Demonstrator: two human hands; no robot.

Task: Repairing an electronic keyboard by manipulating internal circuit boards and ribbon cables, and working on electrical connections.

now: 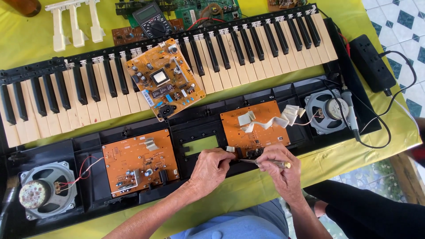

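Note:
An opened black keyboard case (310, 93) lies on a yellow-green cloth. My right hand (283, 175) grips a thin metal screwdriver (265, 162), its tip pointing left at the lower edge of the right orange circuit board (254, 126). My left hand (211, 170) rests on the case's front edge beside that tip, fingers curled, pinching or steadying something small that I cannot make out. A white ribbon cable (274, 120) is folded over that board.
A second orange board (139, 161) and two round speakers (42, 194) (327, 110) sit in the case. A loose power board (166, 84) lies on the piano key assembly (248, 48). A multimeter (152, 20), spare white keys (75, 24) and a black power strip (372, 62) lie behind.

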